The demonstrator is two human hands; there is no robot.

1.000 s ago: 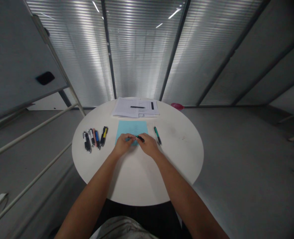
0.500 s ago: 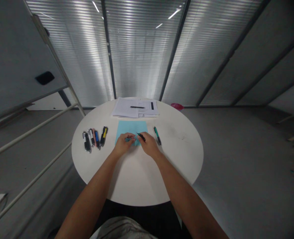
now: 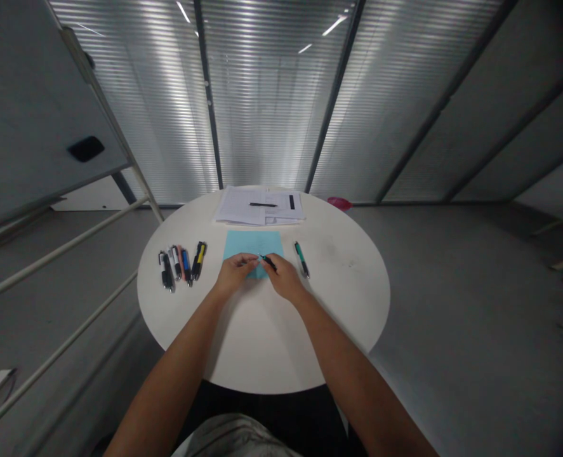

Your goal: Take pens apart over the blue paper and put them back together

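Observation:
My right hand point(image 3: 285, 277) is closed around a dark pen piece point(image 3: 269, 262), its thin tip pointing left. Close beside that tip, my left hand point(image 3: 233, 273) pinches with thumb and fingers; whatever it holds is too small to make out. Both hands are over the near part of a light blue sheet point(image 3: 250, 241). To the right of the sheet lies a green and black pen point(image 3: 301, 259).
Several pens lie on the left of the round white table point(image 3: 262, 355), among them a blue one point(image 3: 186, 266) and a yellow and black one point(image 3: 199, 260). Paper stacks point(image 3: 240, 206) with a dark pen point(image 3: 263, 205) on top sit at the far edge. A whiteboard frame point(image 3: 138, 174) stands left.
My left fingertips have come closer to the tip of the dark pen piece. The piece has shifted slightly left in my right hand. The other pens and papers have stayed put.

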